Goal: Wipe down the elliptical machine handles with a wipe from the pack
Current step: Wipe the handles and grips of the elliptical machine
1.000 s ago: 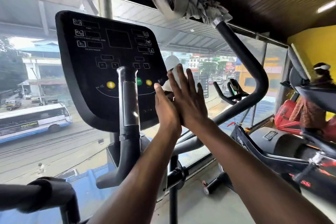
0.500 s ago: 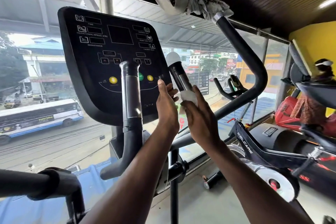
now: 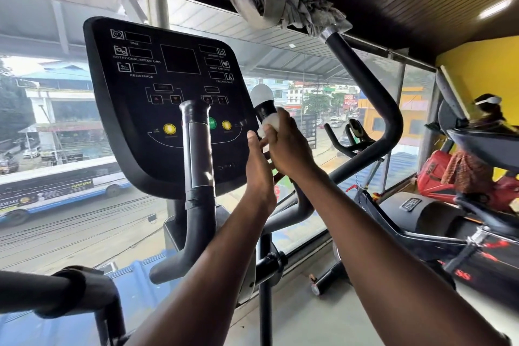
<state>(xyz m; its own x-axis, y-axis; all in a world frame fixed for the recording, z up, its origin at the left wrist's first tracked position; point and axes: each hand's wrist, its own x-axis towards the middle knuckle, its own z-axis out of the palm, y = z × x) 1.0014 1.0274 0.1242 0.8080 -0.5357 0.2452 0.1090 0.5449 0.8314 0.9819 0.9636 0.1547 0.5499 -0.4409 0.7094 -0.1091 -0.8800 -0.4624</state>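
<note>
The right fixed handle [image 3: 263,104] of the elliptical is black with a white cap and rises just right of the console [image 3: 168,87]. My right hand [image 3: 289,146] grips a white wipe [image 3: 271,121] wrapped round this handle just under the cap. Close beside it and a little lower, my left hand [image 3: 259,168] has its thumb up and its fingers round the same handle; their tips are hidden behind my right hand. The left fixed handle [image 3: 198,149] stands untouched in front of the console. No wipe pack is in view.
The long right swing arm [image 3: 368,93] curves up to a grey cloth [image 3: 292,5] draped over its top. A left swing-arm grip [image 3: 56,289] sits at the bottom left. Glass windows are straight ahead. Other machines and a person [image 3: 488,115] are on the right.
My right hand with the wipe slid down the right fixed handle from its cap, then back up to just under the cap. My left hand stayed on the handle lower down.
</note>
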